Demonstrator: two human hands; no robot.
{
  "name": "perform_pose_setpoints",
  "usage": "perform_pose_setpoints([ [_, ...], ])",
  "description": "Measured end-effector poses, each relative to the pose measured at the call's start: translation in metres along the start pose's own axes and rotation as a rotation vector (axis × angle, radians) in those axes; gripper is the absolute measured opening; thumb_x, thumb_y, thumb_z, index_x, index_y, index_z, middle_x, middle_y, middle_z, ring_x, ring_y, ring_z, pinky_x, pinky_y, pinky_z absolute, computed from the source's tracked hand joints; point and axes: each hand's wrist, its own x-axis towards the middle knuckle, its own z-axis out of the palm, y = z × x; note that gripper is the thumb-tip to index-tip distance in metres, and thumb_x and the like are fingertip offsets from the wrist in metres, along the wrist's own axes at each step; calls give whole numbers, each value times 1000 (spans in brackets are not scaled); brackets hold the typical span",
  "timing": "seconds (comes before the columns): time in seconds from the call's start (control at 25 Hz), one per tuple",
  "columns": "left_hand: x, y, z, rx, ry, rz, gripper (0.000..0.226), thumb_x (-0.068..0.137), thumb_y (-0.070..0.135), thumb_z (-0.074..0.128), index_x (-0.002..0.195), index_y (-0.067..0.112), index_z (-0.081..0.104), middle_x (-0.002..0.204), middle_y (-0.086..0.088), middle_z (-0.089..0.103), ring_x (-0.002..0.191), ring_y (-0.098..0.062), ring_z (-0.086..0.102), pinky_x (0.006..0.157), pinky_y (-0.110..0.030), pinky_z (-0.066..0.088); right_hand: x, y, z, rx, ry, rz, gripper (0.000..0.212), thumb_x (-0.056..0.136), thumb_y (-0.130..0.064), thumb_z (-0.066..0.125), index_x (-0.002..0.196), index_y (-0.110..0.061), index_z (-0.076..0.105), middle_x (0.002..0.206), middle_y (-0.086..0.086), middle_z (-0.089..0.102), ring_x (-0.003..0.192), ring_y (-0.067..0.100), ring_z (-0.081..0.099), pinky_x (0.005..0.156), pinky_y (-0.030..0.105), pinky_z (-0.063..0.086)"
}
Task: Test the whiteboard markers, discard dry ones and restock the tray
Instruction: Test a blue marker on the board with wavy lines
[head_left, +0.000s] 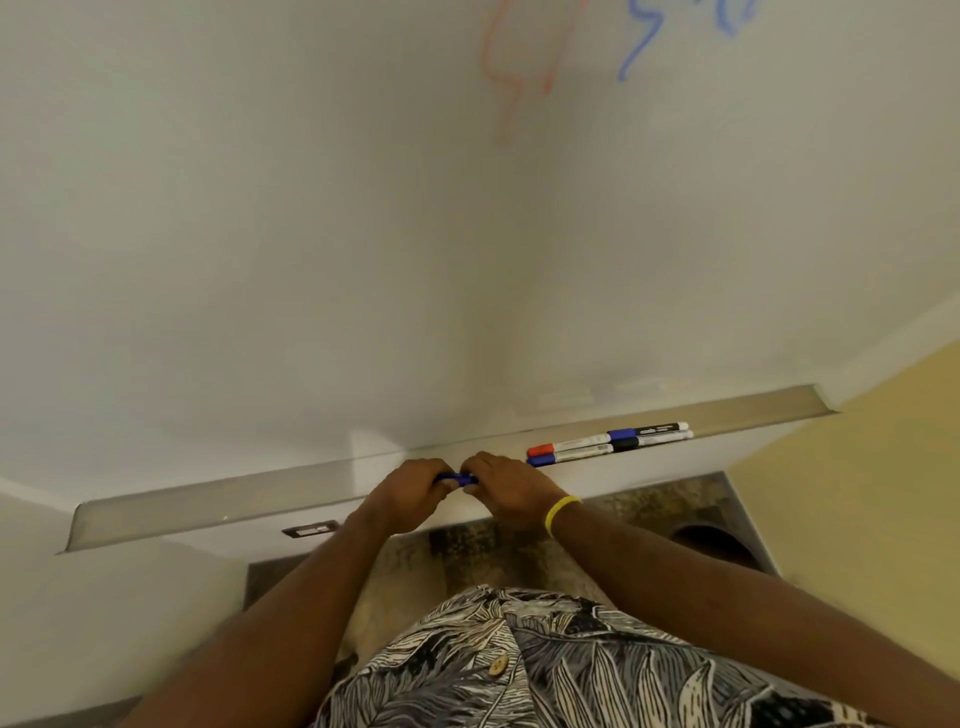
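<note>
Marker (457, 478) mostly hidden within both hands (410, 493) (511, 493)

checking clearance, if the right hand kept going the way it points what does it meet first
Probably the left hand: the right hand points leftward along the blue whiteboard marker both grip, hands nearly touching. Depth is unclear; the long grey metal tray sits behind them.

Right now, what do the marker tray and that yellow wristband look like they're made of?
The marker tray looks like metal, likely aluminium, dull brushed grey: soft sheen, thin folded front lip. The yellow wristband looks like silicone or rubber, smooth and matte: one even colour, no visible clasp or weave.
</note>
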Motion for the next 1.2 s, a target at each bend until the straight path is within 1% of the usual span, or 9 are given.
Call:
perform_pose_setpoints([
  [0.16,11,16,14,-58,-64,37,19,99,19,50,106,13,67,89,2,65,74,-7,58,68,-16,45,-18,9,-3,-18,-42,65,31,104,-37,40,120,-13,51,111,10,63,94,26,62,78,35,49],
  [0.28,14,28,24,-63,-124,50,20,98,15,50,106,10,68,92,-3,67,75,-11,58,73,-24,48,-32,17,-5,-59,-88,105,36,104,-41,37,119,-11,51,108,12,66,90,29,63,70,33,39],
  [0.36,19,35,26,-64,-128,53,22,99,15,48,105,10,69,92,-5,67,76,-14,58,76,-29,49,-35,22,-8,-71,-88,128,38,104,-43,36,117,-11,52,105,12,68,88,30,64,69,32,37],
  [0.52,29,41,25,-63,-123,42,24,99,14,47,102,9,70,87,-1,66,72,-11,57,73,-25,47,-35,27,-11,-46,-68,165,41,103,-46,36,117,-12,54,107,11,68,91,29,65,71,31,40],
  [0.64,32,42,27,-49,-142,34,25,98,14,48,101,5,72,89,-7,70,73,-14,59,73,-27,48,-35,30,-13,-49,-103,157,43,103,-47,36,117,-10,54,107,13,67,92,30,64,71,32,39],
  [0.88,44,51,21,-62,-165,76,25,98,13,49,106,7,72,92,-8,71,70,-10,59,66,-15,46,-32,39,-14,0,-115,207,48,102,-51,34,114,-11,57,99,12,68,87,28,64,74,34,45],
  [1.04,46,28,1,-35,-109,56,22,95,13,55,107,9,73,89,-5,71,74,-14,62,72,-28,51,-50,66,-13,113,-48,308,45,102,-51,34,96,-15,59,92,10,65,82,23,60,77,35,46],
  [1.12,44,14,-9,-10,-28,64,19,94,15,59,104,12,74,90,-4,71,79,-18,61,76,-34,49,-60,77,-12,115,-10,327,43,102,-51,35,96,-15,58,94,11,67,85,27,62,75,35,46],
  [1.2,48,13,-6,15,39,70,15,92,18,62,99,15,74,88,-3,68,80,-17,58,75,-34,47,-63,78,-11,168,28,347,41,102,-49,38,102,-13,58,97,12,68,87,29,63,71,32,41],
])
